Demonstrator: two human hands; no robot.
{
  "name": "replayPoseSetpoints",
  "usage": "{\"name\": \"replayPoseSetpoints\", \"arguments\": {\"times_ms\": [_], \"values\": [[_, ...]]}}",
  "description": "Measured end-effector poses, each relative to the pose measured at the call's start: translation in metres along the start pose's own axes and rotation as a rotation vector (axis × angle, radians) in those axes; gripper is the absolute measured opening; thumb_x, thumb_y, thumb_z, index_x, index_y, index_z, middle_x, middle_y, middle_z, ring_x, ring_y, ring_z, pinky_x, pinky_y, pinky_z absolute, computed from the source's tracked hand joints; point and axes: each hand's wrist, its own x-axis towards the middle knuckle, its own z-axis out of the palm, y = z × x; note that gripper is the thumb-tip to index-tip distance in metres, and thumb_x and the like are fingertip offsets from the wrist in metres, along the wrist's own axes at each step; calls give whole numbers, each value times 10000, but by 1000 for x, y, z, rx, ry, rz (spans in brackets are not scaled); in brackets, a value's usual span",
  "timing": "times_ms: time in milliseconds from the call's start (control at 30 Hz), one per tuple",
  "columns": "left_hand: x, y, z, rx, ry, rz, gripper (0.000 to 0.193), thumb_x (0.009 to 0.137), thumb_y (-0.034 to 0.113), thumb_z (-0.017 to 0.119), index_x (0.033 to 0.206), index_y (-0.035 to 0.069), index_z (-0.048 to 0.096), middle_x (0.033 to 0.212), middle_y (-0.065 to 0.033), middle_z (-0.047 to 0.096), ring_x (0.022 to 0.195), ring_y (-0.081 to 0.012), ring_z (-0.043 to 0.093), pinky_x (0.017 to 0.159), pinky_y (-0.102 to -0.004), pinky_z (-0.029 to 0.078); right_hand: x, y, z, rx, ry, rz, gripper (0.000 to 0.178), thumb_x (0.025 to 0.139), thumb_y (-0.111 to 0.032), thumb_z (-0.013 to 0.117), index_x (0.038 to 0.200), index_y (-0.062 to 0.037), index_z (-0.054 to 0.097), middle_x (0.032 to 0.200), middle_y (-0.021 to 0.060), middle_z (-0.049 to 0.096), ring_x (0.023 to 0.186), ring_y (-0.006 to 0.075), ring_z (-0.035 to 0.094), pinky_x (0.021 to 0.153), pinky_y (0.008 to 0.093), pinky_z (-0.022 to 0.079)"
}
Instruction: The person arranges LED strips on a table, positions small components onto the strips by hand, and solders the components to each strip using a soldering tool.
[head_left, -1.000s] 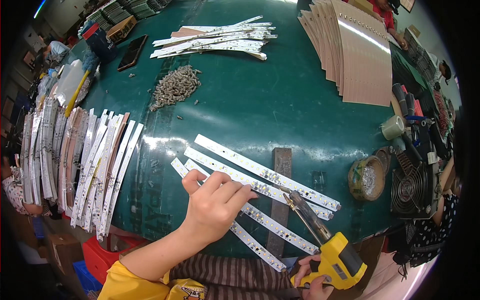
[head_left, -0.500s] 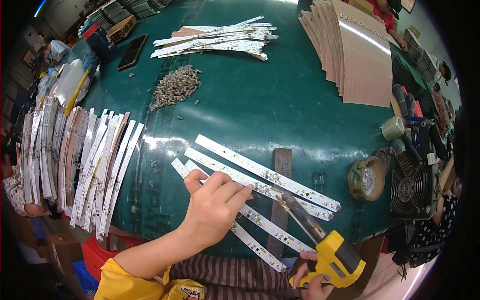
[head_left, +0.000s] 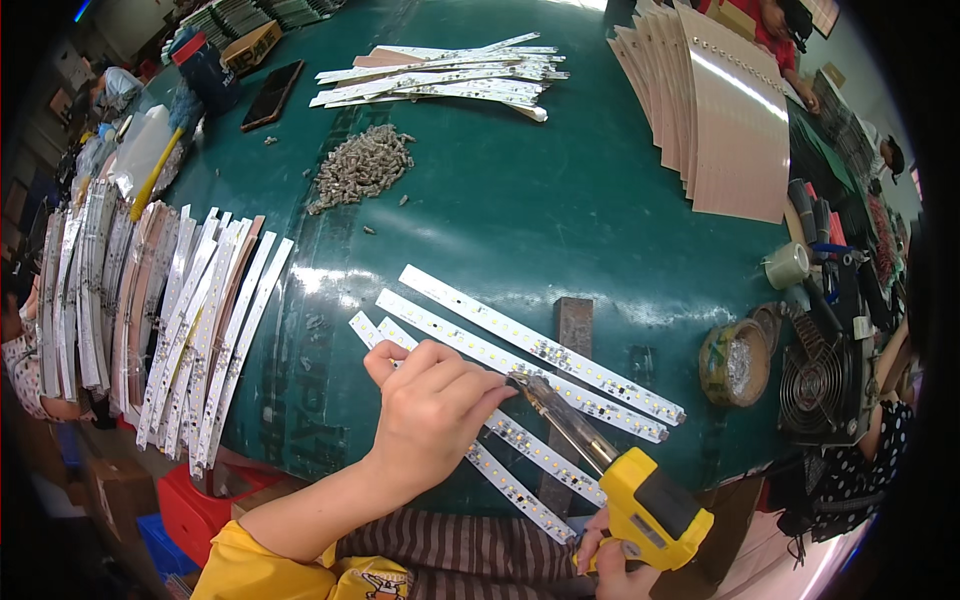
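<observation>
Several white LED strip boards [head_left: 545,352] lie slanted side by side on the green table. Above the middle ones is my left hand [head_left: 425,410], its thumb and fingers pinched together at the boards. Whatever small piece sits between those fingertips is too small to make out. My right hand [head_left: 612,560], at the lower edge, grips a yellow and black soldering gun [head_left: 655,508] by its handle. The gun's metal tip points up and left, right at my left fingertips. A flat dark metal bar [head_left: 573,325] runs under the boards.
A heap of small metallic parts [head_left: 362,168] lies farther back, near a pile of LED strips [head_left: 450,75]. More strips stack up along the left [head_left: 215,330]. At the right are pinkish board panels [head_left: 735,130], a tape roll [head_left: 735,362] and a fan [head_left: 812,385]. A phone [head_left: 272,95] lies back left.
The soldering gun has shifted left, bringing its tip from over the boards to my left fingertips. My left hand keeps its pinch at nearly the same spot.
</observation>
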Motion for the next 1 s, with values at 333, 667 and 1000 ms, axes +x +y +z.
{"name": "replayPoseSetpoints", "arguments": {"times_ms": [333,667,1000], "values": [[-1,-2,1,-19,-2,-10,116,678,154,802,730,149,699,672,75,610,699,-123,538,765,-358,265,4,-3,1,-36,23,3,313,977,-132,525,1214,69,489,866,106,609,570,82,501,500,201,392],[0,-1,0,-21,9,4,123,676,141,801,748,143,702,679,70,616,701,-121,545,769,-359,269,-2,2,-1,-96,30,-21,220,984,-152,505,1088,41,507,717,55,549,557,81,484,502,208,385],[-2,-3,1,-36,14,-11,125,673,141,804,749,145,705,668,66,619,695,-120,553,774,-360,272,-1,11,-7,-206,1,-22,92,976,-85,502,996,1,523,711,51,540,558,93,489,502,222,398]]}}
